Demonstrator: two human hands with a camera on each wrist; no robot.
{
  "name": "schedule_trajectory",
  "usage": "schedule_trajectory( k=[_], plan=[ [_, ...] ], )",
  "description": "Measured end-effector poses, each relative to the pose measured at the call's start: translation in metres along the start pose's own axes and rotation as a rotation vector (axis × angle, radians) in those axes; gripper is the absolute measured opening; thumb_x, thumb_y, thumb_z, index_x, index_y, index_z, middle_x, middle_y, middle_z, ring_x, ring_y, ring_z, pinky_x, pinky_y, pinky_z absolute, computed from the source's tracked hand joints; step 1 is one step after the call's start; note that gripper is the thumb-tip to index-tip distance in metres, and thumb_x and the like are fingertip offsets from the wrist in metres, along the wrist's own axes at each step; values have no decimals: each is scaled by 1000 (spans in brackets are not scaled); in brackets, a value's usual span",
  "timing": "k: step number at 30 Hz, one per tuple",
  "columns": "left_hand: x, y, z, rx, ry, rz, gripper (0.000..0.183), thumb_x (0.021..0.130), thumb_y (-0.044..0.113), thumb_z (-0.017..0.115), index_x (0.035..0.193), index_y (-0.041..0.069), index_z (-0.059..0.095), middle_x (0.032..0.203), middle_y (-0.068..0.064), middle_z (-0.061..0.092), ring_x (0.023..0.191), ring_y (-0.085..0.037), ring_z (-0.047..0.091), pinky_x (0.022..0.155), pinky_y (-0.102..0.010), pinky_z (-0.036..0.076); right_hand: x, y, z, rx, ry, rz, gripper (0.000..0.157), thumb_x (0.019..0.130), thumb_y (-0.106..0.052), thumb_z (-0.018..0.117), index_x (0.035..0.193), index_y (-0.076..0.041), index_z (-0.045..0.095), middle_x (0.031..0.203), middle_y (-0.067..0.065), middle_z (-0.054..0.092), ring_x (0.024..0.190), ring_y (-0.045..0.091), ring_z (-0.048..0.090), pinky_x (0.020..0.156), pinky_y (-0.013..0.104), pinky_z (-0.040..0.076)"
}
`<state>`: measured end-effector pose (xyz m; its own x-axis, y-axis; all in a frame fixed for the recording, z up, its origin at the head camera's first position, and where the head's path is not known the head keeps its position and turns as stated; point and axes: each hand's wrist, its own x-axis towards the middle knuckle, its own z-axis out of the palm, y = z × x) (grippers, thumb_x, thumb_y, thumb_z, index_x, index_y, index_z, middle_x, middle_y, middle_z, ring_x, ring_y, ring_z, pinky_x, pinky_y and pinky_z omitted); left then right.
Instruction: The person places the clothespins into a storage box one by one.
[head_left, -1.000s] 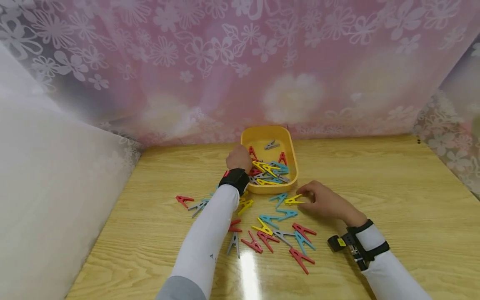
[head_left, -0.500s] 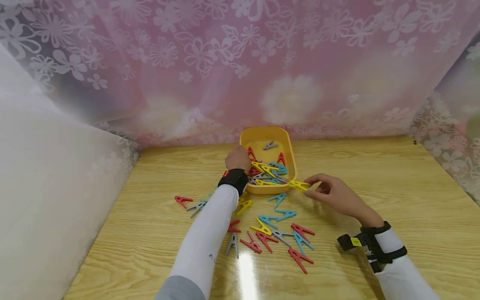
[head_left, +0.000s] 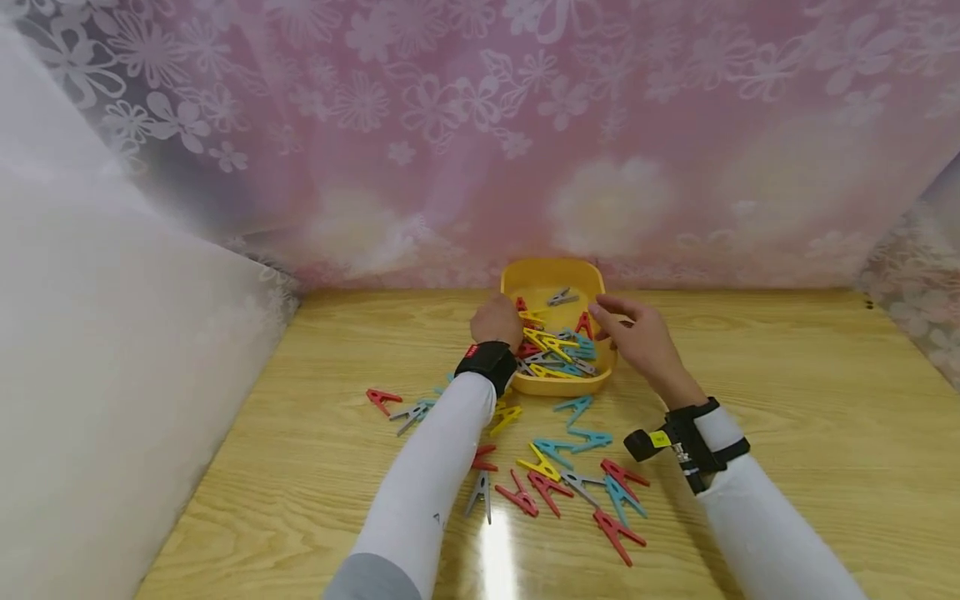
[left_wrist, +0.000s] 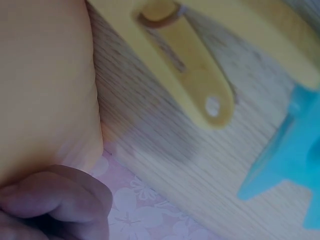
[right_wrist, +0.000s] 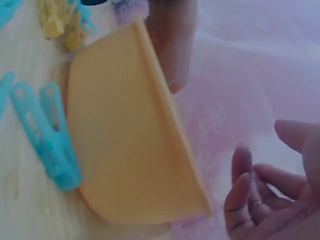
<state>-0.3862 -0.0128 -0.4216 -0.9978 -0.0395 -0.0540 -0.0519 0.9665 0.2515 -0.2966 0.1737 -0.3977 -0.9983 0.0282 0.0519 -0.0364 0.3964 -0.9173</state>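
Note:
A yellow plastic bin stands by the curtained wall with a pile of coloured clothespins inside. At its left rim my left hand grips the edge; in the left wrist view its curled fingers sit against the bin's wall. My right hand hovers over the right rim, fingers parted and holding nothing. In the right wrist view those fingers are apart beside the bin. One yellow clothespin lies in the bin near my left hand.
Loose clothespins lie on the wooden table in front of the bin, among them a blue one, a yellow one and a red one. Left of my left forearm are a red clothespin and a grey one.
My right hand lifted a yellow clothespin from the table, moved it up over the bin and let go of it; a yellow clothespin now lies farther back inside. My left hand stayed at the rim.

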Motion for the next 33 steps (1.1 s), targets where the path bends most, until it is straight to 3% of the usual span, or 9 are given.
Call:
schedule_trajectory(
  k=[6, 14, 20, 23, 27, 33],
  plan=[
    [4, 5, -2, 15, 10, 7, 29, 100, 28, 50, 117, 6, 58, 90, -7, 67, 78, -21, 67, 67, -34, 55, -15, 6, -7, -70, 12, -79, 47, 98, -38, 52, 131, -3, 54, 119, 15, 56, 84, 34, 62, 68, 28, 48],
    [11, -5, -9, 54, -22, 0, 30, 100, 29, 49, 118, 5, 55, 90, -8, 66, 77, -21, 66, 66, -34, 55, -39, 23, -14, -166, -77, -79, 42, 97, -38, 55, 124, -5, 59, 107, 12, 61, 82, 34, 61, 65, 36, 49],
    [13, -13, -14, 49, -29, -1, 33, 100, 27, 49, 122, 3, 53, 91, -9, 66, 79, -23, 66, 69, -35, 55, -58, 25, -17, -260, -89, -151, 32, 95, -34, 60, 113, -7, 64, 93, 5, 63, 75, 24, 59, 60, 31, 48],
    [15, -16, -14, 39, -29, -1, 34, 100, 27, 48, 124, 2, 53, 90, -10, 66, 78, -23, 66, 69, -36, 55, -69, 29, -19, -286, -173, -182, 27, 93, -30, 64, 109, -8, 65, 91, 0, 62, 74, 16, 58, 62, 29, 47],
    [17, -19, -15, 45, -40, 6, 35, 101, 26, 46, 125, 2, 52, 92, -10, 66, 79, -24, 66, 70, -36, 55, -85, 36, -20, -262, -350, -202, 25, 90, -27, 68, 107, -10, 64, 89, -3, 60, 75, 13, 55, 64, 28, 46],
    [16, -24, -21, 25, -43, -8, 35, 101, 25, 46, 129, 4, 52, 88, -10, 66, 75, -24, 65, 67, -36, 54, -98, 39, -17, -293, -562, -141, 33, 87, -35, 71, 107, -11, 62, 86, -1, 57, 69, 11, 51, 61, 26, 45]
  ],
)
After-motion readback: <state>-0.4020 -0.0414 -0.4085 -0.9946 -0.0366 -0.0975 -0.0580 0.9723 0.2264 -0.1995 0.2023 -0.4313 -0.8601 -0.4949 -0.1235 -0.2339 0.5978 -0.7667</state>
